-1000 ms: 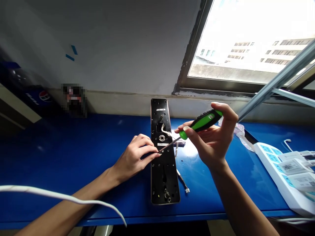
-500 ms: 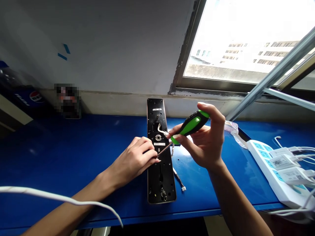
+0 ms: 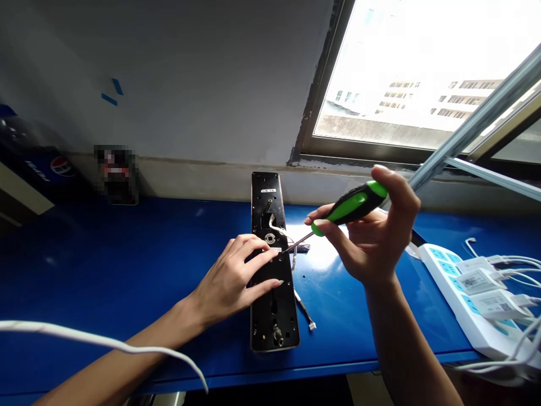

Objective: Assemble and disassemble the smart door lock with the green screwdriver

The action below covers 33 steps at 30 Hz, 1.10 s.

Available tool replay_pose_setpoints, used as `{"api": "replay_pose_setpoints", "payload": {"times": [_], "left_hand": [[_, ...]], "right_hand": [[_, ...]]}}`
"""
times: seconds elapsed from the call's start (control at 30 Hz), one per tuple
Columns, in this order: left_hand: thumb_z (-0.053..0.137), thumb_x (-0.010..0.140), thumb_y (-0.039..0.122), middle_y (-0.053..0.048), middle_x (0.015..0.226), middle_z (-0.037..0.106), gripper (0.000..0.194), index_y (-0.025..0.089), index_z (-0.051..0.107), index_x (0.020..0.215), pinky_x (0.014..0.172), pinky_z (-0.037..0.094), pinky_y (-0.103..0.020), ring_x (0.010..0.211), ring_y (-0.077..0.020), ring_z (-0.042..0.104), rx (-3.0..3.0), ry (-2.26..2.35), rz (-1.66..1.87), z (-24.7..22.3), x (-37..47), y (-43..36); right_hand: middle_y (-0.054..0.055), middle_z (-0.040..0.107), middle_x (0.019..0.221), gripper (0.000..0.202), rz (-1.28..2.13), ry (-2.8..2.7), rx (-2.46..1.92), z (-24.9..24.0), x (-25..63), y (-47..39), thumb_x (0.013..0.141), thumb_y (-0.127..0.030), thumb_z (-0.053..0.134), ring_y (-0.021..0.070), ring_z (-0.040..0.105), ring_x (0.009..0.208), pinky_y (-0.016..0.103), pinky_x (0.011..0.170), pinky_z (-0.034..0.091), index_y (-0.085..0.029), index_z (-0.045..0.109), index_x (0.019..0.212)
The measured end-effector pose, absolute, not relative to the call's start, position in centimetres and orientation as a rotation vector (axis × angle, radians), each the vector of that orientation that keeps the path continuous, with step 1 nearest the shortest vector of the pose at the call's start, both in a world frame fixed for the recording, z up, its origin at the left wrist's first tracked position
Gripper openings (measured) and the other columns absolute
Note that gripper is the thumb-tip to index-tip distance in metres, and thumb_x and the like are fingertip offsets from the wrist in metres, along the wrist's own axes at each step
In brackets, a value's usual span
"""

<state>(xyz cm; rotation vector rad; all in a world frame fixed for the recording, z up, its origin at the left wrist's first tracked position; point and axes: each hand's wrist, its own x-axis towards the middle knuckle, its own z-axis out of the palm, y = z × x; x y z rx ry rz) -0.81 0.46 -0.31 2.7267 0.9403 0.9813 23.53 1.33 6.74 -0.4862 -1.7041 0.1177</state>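
Observation:
A long black door lock panel (image 3: 285,304) lies lengthwise on the blue table, its back with screw holes and a square spindle hole facing up. My left hand (image 3: 239,270) rests over the panel's middle, thumb and index finger spread apart. My right hand (image 3: 376,242) grips a green and black screwdriver (image 3: 350,210) by its handle, to the right of the panel. Its thin shaft slants down to the left, the tip beside my left index fingertip near the panel's right edge. Whether the tip touches a screw cannot be made out. A white cable (image 3: 276,227) comes out of the panel's opening.
A white power strip (image 3: 448,293) with several plugged chargers stands at the right. A small connector lead (image 3: 311,325) lies right of the panel. A white cord (image 3: 105,340) crosses the left foreground. A Pepsi bottle (image 3: 51,166) stands far left; a metal bar (image 3: 477,118) slants before the window.
My right hand and the screwdriver have moved right and slightly up, the tip leaving my left fingertips. My left finger and thumb have parted from a pinch.

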Motion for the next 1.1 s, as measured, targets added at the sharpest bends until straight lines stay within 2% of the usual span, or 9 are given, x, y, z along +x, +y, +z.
{"api": "replay_pose_setpoints", "payload": {"times": [0.17, 0.33, 0.53, 0.67, 0.9, 1.1], "left_hand": [[0.07, 0.098, 0.033, -0.014, 0.128, 0.067, 0.032, 0.017, 0.069, 0.126, 0.099, 0.054, -0.052, 0.127, -0.0338, 0.055, 2.751, 0.938, 0.99, -0.8, -0.6, 0.4], [0.064, 0.097, 0.016, -0.011, 0.112, 0.071, 0.022, 0.019, 0.072, 0.117, 0.097, 0.055, -0.049, 0.117, -0.0294, 0.059, 2.646, 0.951, 1.189, -0.7, -0.3, 0.3], [0.058, 0.089, 0.0, -0.007, 0.099, 0.071, 0.029, 0.018, 0.074, 0.105, 0.094, 0.057, -0.043, 0.109, -0.025, 0.061, 2.476, 0.933, 1.383, -0.8, 0.2, 1.1], [0.054, 0.082, -0.009, -0.004, 0.088, 0.07, 0.037, 0.018, 0.075, 0.096, 0.082, 0.058, -0.033, 0.099, -0.0211, 0.063, 2.368, 0.878, 1.47, -1.0, 0.5, 1.5], [0.049, 0.074, -0.013, -0.005, 0.087, 0.068, 0.045, 0.017, 0.076, 0.093, 0.061, 0.053, -0.023, 0.084, -0.0174, 0.061, 2.269, 0.854, 1.375, -0.8, 0.8, 1.4], [0.045, 0.069, -0.014, -0.005, 0.088, 0.065, 0.051, 0.018, 0.076, 0.095, 0.055, 0.048, -0.02, 0.084, -0.0167, 0.062, 2.216, 0.874, 1.347, -1.2, 0.9, 1.5]], "right_hand": [[0.005, 0.059, 0.15, 0.082, 0.102, -1.788, -0.503, 6.2, 23.4, 1.5, 0.082, -0.006, 0.08, 0.0205, 0.08, 0.085, 0.04, 0.073, 0.074, -0.04, 0.047, 0.149], [0.004, 0.056, 0.154, 0.081, 0.113, -1.783, -0.503, 6.0, 23.1, 1.4, 0.083, -0.007, 0.079, 0.0211, 0.08, 0.087, 0.04, 0.074, 0.074, -0.041, 0.047, 0.149], [0.006, 0.054, 0.155, 0.083, 0.125, -1.788, -0.46, 6.0, 23.1, 1.6, 0.082, -0.003, 0.079, 0.0193, 0.08, 0.087, 0.037, 0.075, 0.073, -0.037, 0.048, 0.15], [0.007, 0.056, 0.154, 0.084, 0.117, -1.796, -0.454, 6.0, 23.1, 1.5, 0.081, -0.002, 0.08, 0.0196, 0.08, 0.087, 0.038, 0.076, 0.073, -0.036, 0.048, 0.151], [0.007, 0.058, 0.152, 0.086, 0.124, -1.785, -0.449, 5.9, 23.1, 1.4, 0.079, -0.001, 0.081, 0.0197, 0.08, 0.087, 0.037, 0.076, 0.073, -0.035, 0.048, 0.151], [0.007, 0.059, 0.149, 0.088, 0.122, -1.784, -0.431, 5.9, 23.0, 1.4, 0.078, 0.002, 0.08, 0.0194, 0.08, 0.087, 0.036, 0.077, 0.073, -0.033, 0.048, 0.151]]}}
